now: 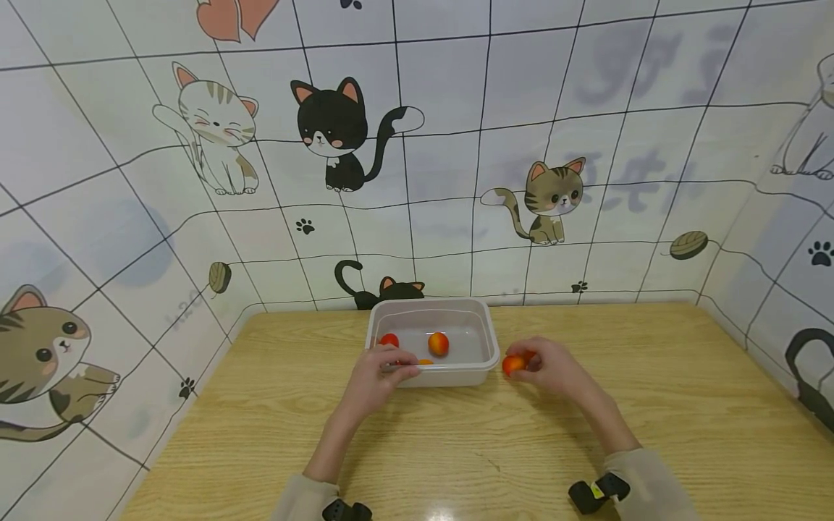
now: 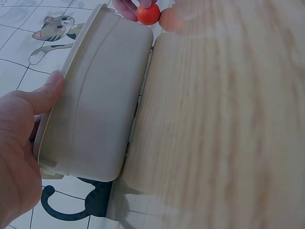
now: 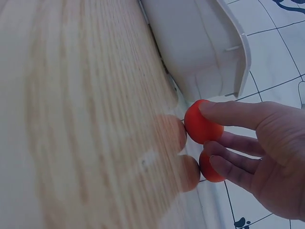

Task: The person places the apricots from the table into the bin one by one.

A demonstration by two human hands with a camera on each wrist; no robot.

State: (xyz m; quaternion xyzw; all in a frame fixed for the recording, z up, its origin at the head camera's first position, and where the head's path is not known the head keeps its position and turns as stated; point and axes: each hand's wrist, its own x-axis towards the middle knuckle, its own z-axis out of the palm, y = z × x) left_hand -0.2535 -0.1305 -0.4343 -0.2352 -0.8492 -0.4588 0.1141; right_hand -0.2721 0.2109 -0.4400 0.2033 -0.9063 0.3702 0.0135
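A pale plastic container (image 1: 456,376) stands on the wooden table. My left hand (image 1: 376,378) holds its near rim, thumb (image 2: 51,88) against the outer wall and fingers hidden behind the rim. Inside lie a red-orange round fruit (image 1: 439,344), a red one (image 1: 389,339) and part of an orange one (image 1: 425,362). Just right of the container, my right hand (image 1: 550,367) pinches a smooth red-orange fruit (image 3: 204,121) between thumb and fingers, low over the table. A second red fruit (image 3: 212,167) sits by its other fingers, partly covered by them.
The light wooden table (image 1: 489,449) reaches back to a wall (image 1: 443,217) papered with cartoon cats and grid lines. More such wall rises at left and right. Dark straps with small devices (image 1: 598,493) sit at both sleeves.
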